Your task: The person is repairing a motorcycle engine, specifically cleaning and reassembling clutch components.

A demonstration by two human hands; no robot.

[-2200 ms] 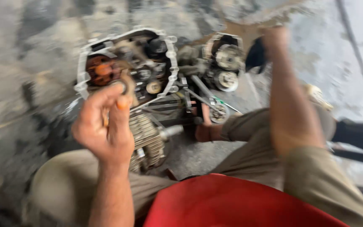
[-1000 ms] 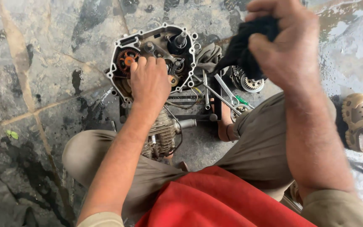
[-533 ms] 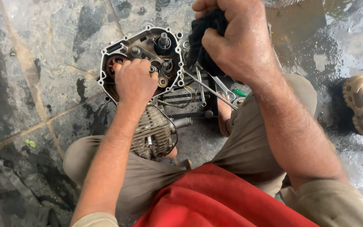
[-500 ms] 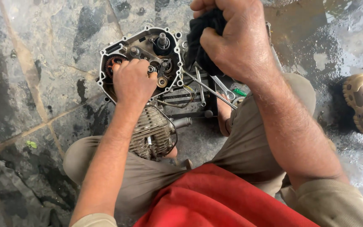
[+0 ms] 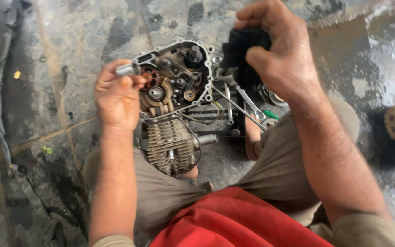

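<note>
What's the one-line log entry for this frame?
left hand: holds metal socket | right hand: grips black rag | open engine case: on floor

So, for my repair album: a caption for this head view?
Left hand lifts small silver metal cylinder above opened engine; right hand grips black cloth.

Open engine [image 5: 174, 87] on the floor [image 5: 69, 45], between the knees. Left hand [image 5: 115, 96] with a small metal sleeve [image 5: 128, 69] at its left; right hand [image 5: 280, 50] gripping a cloth [image 5: 243, 50] at its right, above wrenches [image 5: 243, 103].
</note>
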